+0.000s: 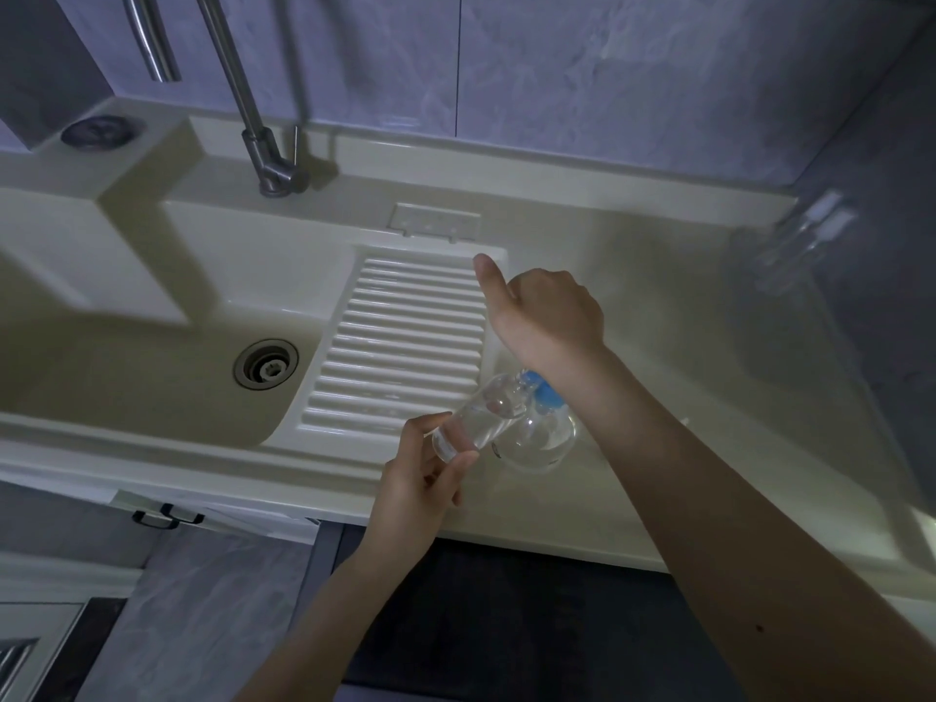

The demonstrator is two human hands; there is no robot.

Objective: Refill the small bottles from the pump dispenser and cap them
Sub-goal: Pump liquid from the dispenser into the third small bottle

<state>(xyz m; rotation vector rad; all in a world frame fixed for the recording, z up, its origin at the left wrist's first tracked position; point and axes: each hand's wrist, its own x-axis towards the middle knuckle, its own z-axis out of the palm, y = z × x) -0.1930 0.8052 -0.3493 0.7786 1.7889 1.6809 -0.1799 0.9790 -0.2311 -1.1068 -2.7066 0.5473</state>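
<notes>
clear plastic small bottle [468,418], low centre of frame, looks light and slippery; left hand [425,478] grips its base. right hand [549,311] is curled above the blue-topped pump dispenser [542,428], whether pressing it i cannot tell.

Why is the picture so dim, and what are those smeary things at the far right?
Head view: weak, bluish light throughout; the tap casts a broad shadow into the sink; clear bottles at the right edge are blurred; wide-angle lens bends the counter edge.
</notes>
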